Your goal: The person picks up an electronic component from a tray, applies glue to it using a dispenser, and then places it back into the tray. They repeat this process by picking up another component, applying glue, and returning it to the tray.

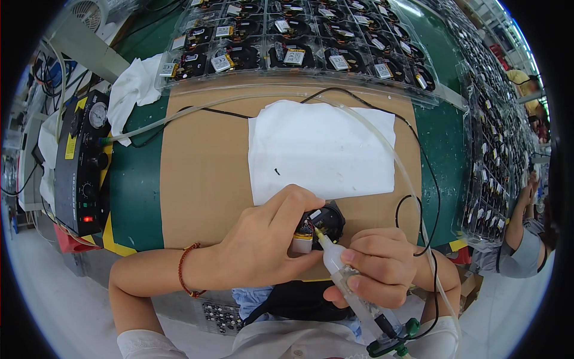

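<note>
My left hand [257, 236] is closed round a small round black electronic module [329, 220] with thin wires and a silver battery pouch [302, 244] at its lower left. Held in my right hand [382, 266] is a clear glue dispensing syringe [359, 292], tilted, with its white front end up and a green cap at its back. Its yellowish needle tip [320, 233] meets or nearly meets the module beside the wires; exact contact is too small to tell. Beyond both hands lies a white cloth [320, 149] with a small dark scrap on it.
Brown cardboard [203, 161] covers the green bench. A black dispenser box [84, 161] with a gauge stands left, its clear hose [394, 149] arching to the syringe. Clear trays [293, 81] of similar modules lie at the back, more at right. A co-worker [526, 239] sits far right.
</note>
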A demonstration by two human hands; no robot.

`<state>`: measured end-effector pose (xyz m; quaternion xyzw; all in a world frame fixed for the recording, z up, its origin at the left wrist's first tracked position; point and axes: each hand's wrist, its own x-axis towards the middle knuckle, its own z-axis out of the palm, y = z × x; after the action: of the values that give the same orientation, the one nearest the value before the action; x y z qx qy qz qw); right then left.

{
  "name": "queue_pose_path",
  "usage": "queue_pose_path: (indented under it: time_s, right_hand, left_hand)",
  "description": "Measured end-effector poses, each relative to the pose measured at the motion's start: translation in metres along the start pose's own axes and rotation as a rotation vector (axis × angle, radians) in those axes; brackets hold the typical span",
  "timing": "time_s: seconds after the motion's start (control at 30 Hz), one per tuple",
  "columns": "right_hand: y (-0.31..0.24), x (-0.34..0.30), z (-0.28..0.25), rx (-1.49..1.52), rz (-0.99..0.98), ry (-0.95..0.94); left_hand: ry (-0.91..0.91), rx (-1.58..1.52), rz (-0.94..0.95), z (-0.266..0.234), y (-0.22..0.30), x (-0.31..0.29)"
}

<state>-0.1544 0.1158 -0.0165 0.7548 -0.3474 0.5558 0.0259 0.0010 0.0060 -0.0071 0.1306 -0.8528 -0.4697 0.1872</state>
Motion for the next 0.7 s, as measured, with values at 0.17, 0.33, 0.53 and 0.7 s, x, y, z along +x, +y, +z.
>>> queue_pose_path:
  time_s: [0.17,0.33,0.53,0.7]
  right_hand:
    - [-0.0001,0.0007,-0.0006,0.0,-0.003,0.003]
    - [-0.0007,0.0004,-0.0016,-0.002,0.008,-0.01]
    - [-0.0001,0.0011,-0.0025,0.009,0.01,-0.02]
    - [0.0002,0.0006,-0.0028,0.014,0.015,-0.015]
  left_hand:
    - [0.011,-0.005,0.016,0.0008,-0.0003,-0.0003]
    - [-0.014,0.004,-0.013,-0.0012,0.0014,-0.0004]
    - [-0.022,0.009,-0.024,-0.0017,0.0016,-0.0001]
    - [-0.018,0.009,-0.021,-0.0015,0.0012,0.0002]
